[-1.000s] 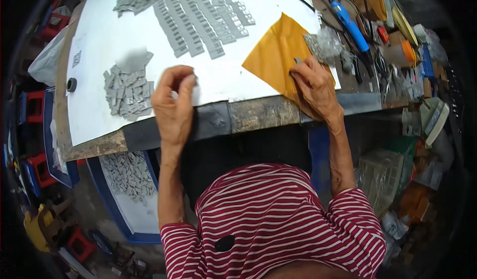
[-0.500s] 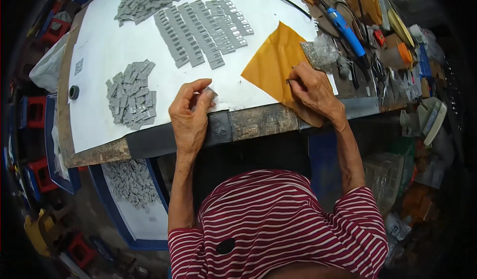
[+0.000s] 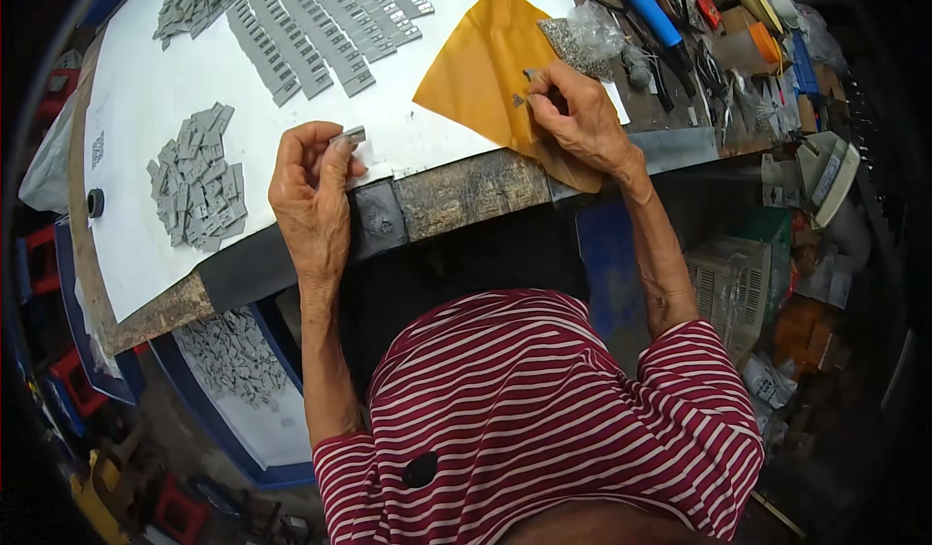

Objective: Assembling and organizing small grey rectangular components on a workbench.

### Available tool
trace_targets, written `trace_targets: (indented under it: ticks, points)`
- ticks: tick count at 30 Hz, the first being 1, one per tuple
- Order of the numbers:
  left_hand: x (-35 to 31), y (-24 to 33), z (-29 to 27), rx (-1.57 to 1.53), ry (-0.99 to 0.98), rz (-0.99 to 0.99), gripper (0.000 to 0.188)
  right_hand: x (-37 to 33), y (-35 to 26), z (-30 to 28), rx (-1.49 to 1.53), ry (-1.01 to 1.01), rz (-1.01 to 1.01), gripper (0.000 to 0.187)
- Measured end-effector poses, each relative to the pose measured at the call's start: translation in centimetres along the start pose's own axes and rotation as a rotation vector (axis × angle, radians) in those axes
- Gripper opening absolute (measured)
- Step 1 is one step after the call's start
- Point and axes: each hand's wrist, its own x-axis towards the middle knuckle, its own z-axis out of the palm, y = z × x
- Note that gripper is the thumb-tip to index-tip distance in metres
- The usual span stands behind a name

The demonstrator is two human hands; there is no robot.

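My left hand (image 3: 309, 191) pinches a small grey flat piece (image 3: 355, 134) between thumb and fingertips, just over the table's front edge. On the right, my right hand (image 3: 584, 123) is over an amber-coloured sheet (image 3: 476, 69), thumb and forefinger drawn together. A tiny dark bit shows at its fingertips, too small to name. Beside them a few small dark bits (image 3: 517, 100) lie on the sheet. Left of my left hand is a loose heap of grey pieces (image 3: 199, 181). Farther off, similar pieces stand in overlapping rows (image 3: 306, 40).
A larger grey heap (image 3: 209, 1) lies at the far left on white paper (image 3: 116, 215). Beyond my right hand are a clear bag of small metal parts (image 3: 582, 40), a blue-handled tool (image 3: 641, 3) and cables. A blue tray (image 3: 267, 475) of grey pieces sits below the table.
The whole view has shifted, so the table appears farther left and higher. My right fingers have drawn slightly off the sheet, uncovering small dark bits. The piece in my left hand shows more plainly.
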Motion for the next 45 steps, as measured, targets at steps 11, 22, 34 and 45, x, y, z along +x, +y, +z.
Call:
trace_targets:
  ticks: [11,22,34,45]
  points:
    - [0.0,-0.5,-0.1,0.025,-0.038,0.009,0.010,0.4,-0.2,1.3,-0.207,0.064,-0.135,0.010]
    - [-0.1,-0.4,0.1,0.071,-0.022,0.047,0.009,0.1,-0.2,1.5,-0.178,0.105,-0.141,0.009]
    - [-0.1,-0.4,0.0,0.120,-0.028,0.077,0.008,0.1,0.2,1.6,-0.201,0.179,-0.146,0.007]
    - [-0.2,-0.4,0.1,0.112,-0.024,0.055,0.009,-0.4,0.3,0.8,0.376,0.116,0.217,0.009]
